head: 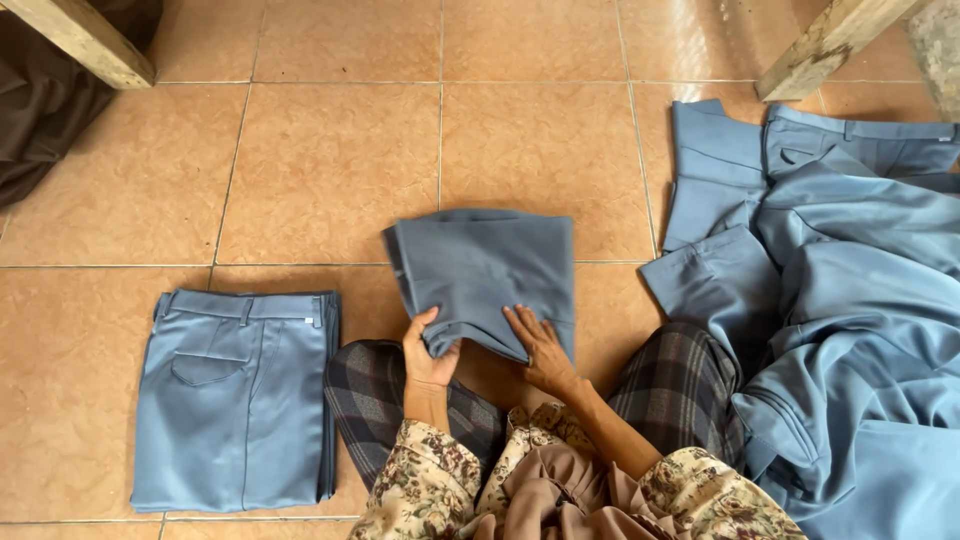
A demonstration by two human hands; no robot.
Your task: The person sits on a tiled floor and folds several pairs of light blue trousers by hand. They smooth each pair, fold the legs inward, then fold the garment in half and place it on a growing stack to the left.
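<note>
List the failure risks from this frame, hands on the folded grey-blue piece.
1. The left hand pinches only the near corner of the folded garment and the right hand lies flat on it, so the layers may slip open if lifted.
2. The loose pile of blue trousers spills against the person's right knee and could snag or drag.
3. The folded stack lies close to the left knee; a shift could skew it.

1. The heap of unfolded blue trousers runs off the right and bottom edges, so its full extent cannot be told.
2. The dark brown cloth is cut by the left edge at the floor's top left corner.
3. Two wooden legs are cropped by the top edge.
4. The left hand hides its fingertips under the folded grey-blue garment.
</note>
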